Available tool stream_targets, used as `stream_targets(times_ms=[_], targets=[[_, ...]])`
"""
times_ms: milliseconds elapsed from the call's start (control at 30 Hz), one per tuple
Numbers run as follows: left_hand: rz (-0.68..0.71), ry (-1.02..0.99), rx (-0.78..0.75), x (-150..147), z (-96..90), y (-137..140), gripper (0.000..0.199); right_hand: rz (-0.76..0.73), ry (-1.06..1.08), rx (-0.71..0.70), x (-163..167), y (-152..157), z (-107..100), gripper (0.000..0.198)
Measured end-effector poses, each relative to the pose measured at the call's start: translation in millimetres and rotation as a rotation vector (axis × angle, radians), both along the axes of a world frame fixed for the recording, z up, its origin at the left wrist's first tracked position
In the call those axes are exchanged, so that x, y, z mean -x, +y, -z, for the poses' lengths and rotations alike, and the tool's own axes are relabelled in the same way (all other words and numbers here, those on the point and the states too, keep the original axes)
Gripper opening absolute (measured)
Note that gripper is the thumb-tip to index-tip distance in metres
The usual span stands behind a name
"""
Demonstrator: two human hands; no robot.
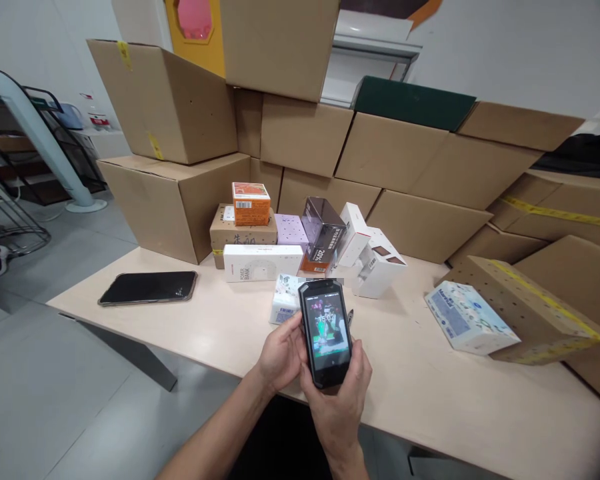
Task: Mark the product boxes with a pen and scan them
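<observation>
A black rugged smartphone (326, 337) is held upright and slightly tilted above the front edge of the table, its lit screen reading 15:02. My right hand (337, 407) wraps round its lower end, thumb at the lower left and fingers along the right side. At the left side, the fingers of my left hand (283, 353) press on the phone's edge and partly go behind it. Just behind the phone stands a small white patterned box (283, 299), partly covered by it. A dark pen-like thing (350, 316) shows at the phone's right edge.
Another phone (149, 287), screen dark, lies at the table's left. Behind my hands stand a power bank box (263, 263), an orange box (251, 204), a dark box (323, 230) and white boxes (380, 267). A tissue-type box (470, 317) sits right. Large cartons (305, 137) wall the back.
</observation>
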State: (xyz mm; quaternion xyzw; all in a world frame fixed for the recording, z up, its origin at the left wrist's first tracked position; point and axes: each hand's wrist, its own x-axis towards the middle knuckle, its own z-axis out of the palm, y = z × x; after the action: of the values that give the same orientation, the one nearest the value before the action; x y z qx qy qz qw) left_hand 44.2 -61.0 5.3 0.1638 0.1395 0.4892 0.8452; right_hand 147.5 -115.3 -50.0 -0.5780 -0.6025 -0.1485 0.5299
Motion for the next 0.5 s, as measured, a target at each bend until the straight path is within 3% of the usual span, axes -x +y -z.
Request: stream_targets(times_ms=[500], targets=[[0.012, -0.011, -0.039, -1.4, 3.6, 0.9, 0.034, -0.012, 0.009, 0.002, -1.6, -0.1, 1.8, 0.095]])
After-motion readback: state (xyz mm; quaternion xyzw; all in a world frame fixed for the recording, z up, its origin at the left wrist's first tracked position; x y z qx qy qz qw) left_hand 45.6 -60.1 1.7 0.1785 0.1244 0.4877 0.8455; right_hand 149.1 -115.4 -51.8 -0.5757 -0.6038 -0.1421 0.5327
